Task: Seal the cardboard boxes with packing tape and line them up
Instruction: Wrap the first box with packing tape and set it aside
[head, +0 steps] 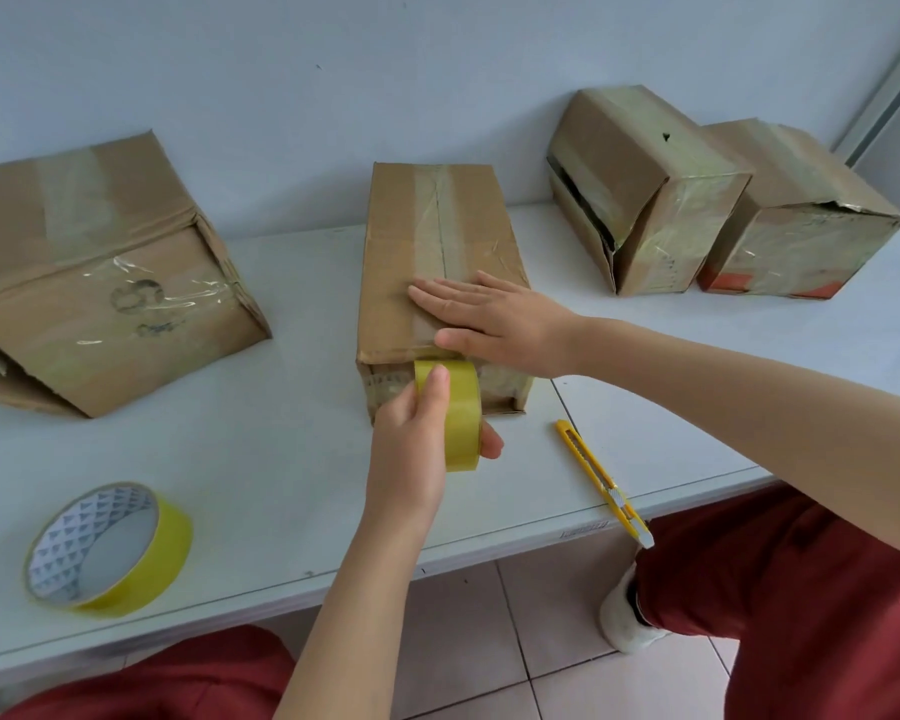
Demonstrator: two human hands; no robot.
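From the head camera, a white table [281, 485] stands against a pale wall [333, 70], with four cardboard boxes on it. The middle box [427, 241] lies lengthwise, its near end towards the person, with clear tape running along its top seam.

The right hand [489, 317] lies flat on the near part of this box's top, fingers straight and close together, thumb along the near top edge. The left hand [411, 444] grips a yellow tape roll [455, 407] on edge against the box's near end (thumb over the top of the roll, fingers curled beneath it).

The left box [89, 283] sits well apart on the left, skewed, with a handwritten mark under its tape. On the right, the gaping box [645, 189] and the far-right box [796, 210] stand side by side, touching, near the wall; the first has a loose flap on its left side.

A spare roll [110, 548] lies flat at the table's near left. A yellow knife [601, 480] lies on the near right, its tip over the table edge.

Red trousers [801, 589] and a tiled floor [489, 641] show below.
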